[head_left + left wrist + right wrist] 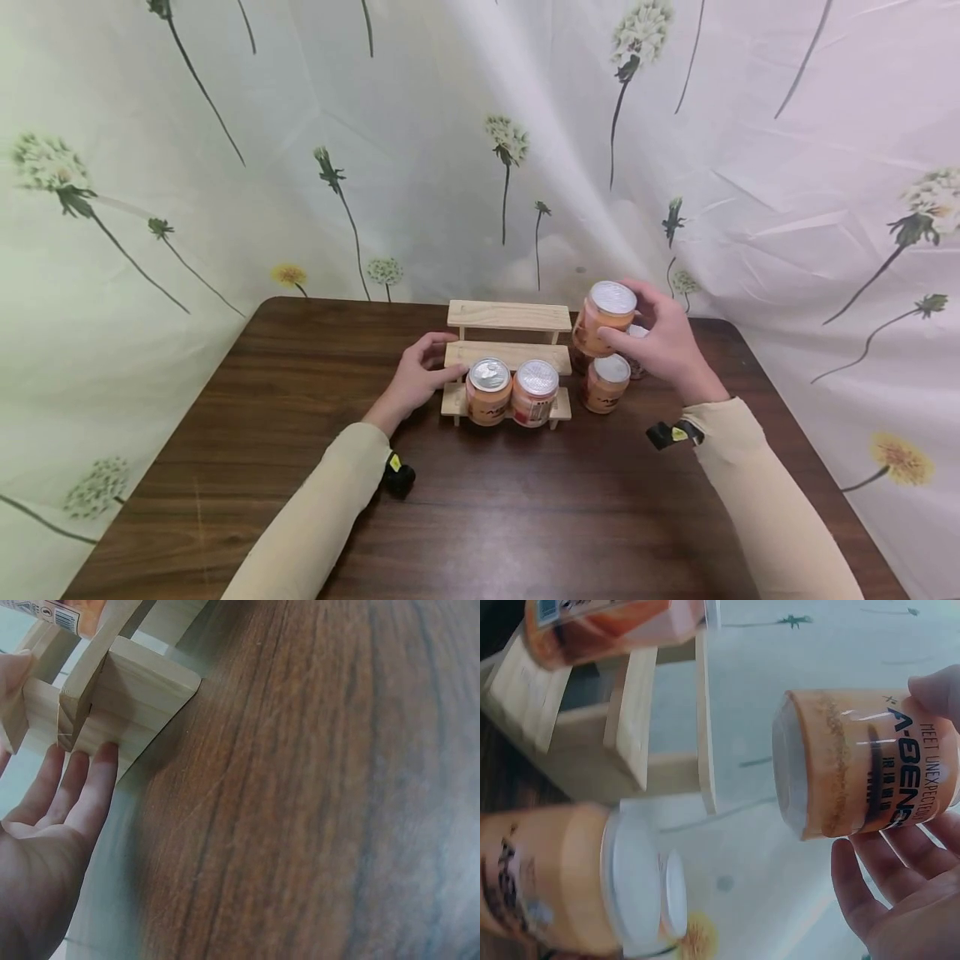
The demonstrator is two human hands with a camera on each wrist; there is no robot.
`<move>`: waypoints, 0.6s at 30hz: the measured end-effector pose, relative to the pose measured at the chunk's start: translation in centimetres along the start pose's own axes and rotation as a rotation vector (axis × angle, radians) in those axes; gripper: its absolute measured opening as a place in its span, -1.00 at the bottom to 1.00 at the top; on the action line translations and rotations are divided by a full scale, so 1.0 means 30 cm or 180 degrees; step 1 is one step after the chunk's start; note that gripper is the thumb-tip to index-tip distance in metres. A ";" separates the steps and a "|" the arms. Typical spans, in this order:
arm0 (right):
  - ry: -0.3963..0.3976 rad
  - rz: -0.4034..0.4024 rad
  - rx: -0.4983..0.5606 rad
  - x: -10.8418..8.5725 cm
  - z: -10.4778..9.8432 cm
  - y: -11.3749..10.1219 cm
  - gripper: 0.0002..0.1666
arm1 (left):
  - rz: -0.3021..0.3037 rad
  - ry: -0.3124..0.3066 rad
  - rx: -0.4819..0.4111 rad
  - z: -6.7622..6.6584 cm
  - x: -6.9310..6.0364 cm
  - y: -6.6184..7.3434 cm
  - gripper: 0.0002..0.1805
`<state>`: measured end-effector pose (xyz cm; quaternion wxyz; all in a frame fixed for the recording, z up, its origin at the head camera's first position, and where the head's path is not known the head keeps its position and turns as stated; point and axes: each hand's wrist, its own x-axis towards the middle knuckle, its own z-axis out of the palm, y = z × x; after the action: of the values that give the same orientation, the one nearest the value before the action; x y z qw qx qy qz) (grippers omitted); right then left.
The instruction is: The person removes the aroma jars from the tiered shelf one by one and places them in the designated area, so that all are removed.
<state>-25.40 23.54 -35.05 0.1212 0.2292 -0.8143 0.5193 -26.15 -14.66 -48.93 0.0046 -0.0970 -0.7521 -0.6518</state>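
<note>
My right hand [663,342] grips an orange canned good with a silver lid, a can [588,323], raised above other cans at the rack's right. In the right wrist view, thumb and fingers lie on opposite sides of this labelled can [862,765]. A three-step wooden rack [510,315] stands on the table. My left hand [420,371] holds its left end, thumb toward the front, fingertips against the wood in the left wrist view. Two similar cans, a left can [489,404] and a right can [534,407], stand side by side on the lowest step.
Beside the rack on the right stands another orange can [604,392], with more cans partly hidden behind it. The dark wooden table [480,517] reaches back to a white curtain [435,167] printed with dandelions.
</note>
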 end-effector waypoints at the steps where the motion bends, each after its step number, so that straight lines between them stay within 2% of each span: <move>1: 0.0038 -0.0015 0.0000 -0.008 -0.012 0.003 -0.28 | -0.0002 -0.0007 0.0009 0.000 -0.001 0.001 -0.44; 8: 0.0223 -0.0119 -0.0027 -0.064 -0.073 0.036 -0.23 | -0.0045 0.0026 0.0031 -0.004 -0.012 0.006 -0.43; 18: 0.0483 0.0083 -0.0338 -0.134 -0.146 0.085 -0.19 | -0.0005 -0.0002 0.0015 0.005 -0.001 0.006 -0.43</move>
<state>-23.38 29.38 -36.94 0.1878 0.1718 -0.8321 0.4928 -26.08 -14.51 -48.77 0.0041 -0.0965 -0.7538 -0.6500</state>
